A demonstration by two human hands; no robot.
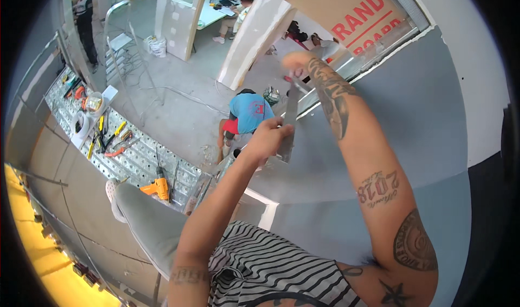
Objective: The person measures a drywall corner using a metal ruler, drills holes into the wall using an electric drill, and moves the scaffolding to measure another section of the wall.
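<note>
My left hand [269, 140], thumb and fingers closed, grips a flat grey metal strip [291, 110] that stands nearly upright before me. My right hand [299, 63] is farther away, beyond the strip's upper end, with the wrist bent. Its fingers look curled in, and whatever they hold is hidden. Both hands are beside the grey-blue wall panel [374, 109], along the edge of an opening. Behind the opening is a brown board [338, 9] with red lettering.
A perforated metal scaffold platform [146, 158] at left carries an orange drill [157, 188], pliers, cutters and a bucket [95, 102]. Below, a person in a blue shirt [252, 112] bends down. A stepladder [119, 50] stands farther off. Another person sits at a table [212, 15]; one stands far left.
</note>
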